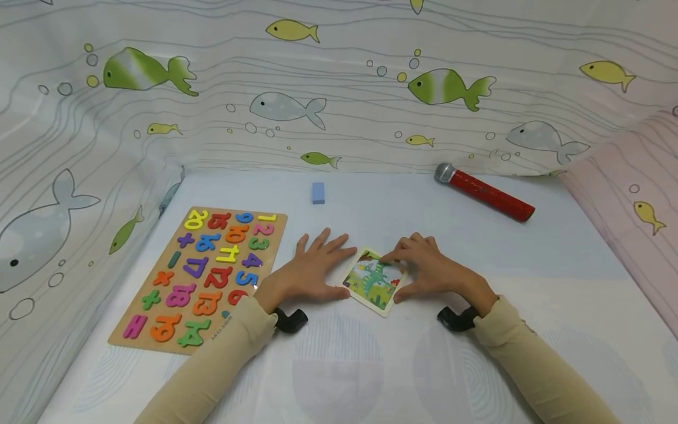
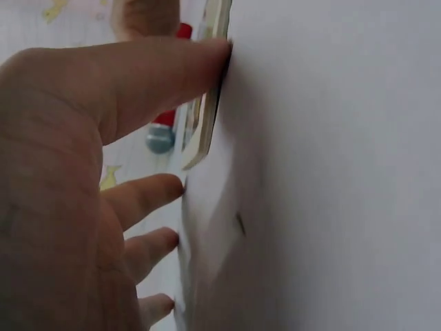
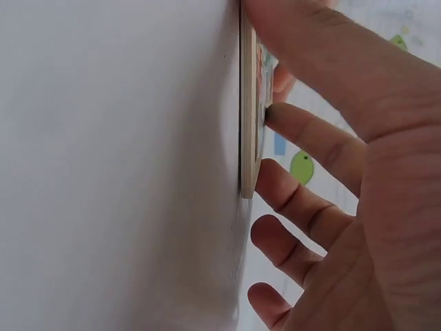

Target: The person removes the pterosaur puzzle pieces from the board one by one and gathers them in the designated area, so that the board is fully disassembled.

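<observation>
A small square wooden picture puzzle (image 1: 372, 280) with a green dinosaur and a pale frame lies flat on the table. Beside its left corner rests my left hand (image 1: 313, 271), fingers spread and fairly straight. In the left wrist view that thumb (image 2: 172, 65) touches the puzzle's edge. My right hand (image 1: 431, 268) grips the right corner, its fingers bent. Its thumb (image 3: 296, 34) is at the near edge in the right wrist view, while the index finger (image 3: 310, 134) reaches over the picture's surface. The puzzle's right corner is partly hidden by that hand.
A wooden board of colourful numbers (image 1: 119, 337) lies at left, partly under the left forearm. Farther back are a small blue block (image 1: 318, 193) and a red toy microphone (image 1: 489, 195). Fish-patterned sheeting (image 1: 349, 76) walls the table's back and sides.
</observation>
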`<state>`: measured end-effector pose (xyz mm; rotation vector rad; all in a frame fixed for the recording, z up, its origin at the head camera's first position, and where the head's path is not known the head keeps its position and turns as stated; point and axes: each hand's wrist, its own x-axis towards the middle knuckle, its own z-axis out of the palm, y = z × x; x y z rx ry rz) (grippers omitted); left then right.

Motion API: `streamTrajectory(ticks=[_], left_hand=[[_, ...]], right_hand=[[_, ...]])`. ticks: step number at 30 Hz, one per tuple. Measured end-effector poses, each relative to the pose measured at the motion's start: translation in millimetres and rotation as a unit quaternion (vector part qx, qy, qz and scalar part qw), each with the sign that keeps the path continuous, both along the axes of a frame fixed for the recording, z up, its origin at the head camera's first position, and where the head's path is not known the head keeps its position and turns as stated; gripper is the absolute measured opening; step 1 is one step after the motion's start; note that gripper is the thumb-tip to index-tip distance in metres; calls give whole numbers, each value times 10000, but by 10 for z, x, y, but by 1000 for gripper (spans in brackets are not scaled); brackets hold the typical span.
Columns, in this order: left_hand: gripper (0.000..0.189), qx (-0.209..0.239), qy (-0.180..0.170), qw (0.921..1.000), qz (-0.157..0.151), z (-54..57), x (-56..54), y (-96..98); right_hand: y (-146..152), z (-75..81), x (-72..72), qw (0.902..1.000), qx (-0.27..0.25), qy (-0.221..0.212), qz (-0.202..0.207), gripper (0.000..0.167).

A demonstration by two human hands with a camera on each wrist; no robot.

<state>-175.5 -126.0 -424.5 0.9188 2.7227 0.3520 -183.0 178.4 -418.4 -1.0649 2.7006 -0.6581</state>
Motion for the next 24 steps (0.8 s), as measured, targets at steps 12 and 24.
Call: streamTrajectory(ticks=[12, 24], left_hand=[[82, 692, 250, 9968, -304, -110, 203, 141], [68, 751, 533, 9950, -398, -165, 189, 148]], right_hand=[[-67, -37, -163, 9948, -722, -633, -340, 56], [-224, 29, -408, 9954, -338, -890, 108, 46]])
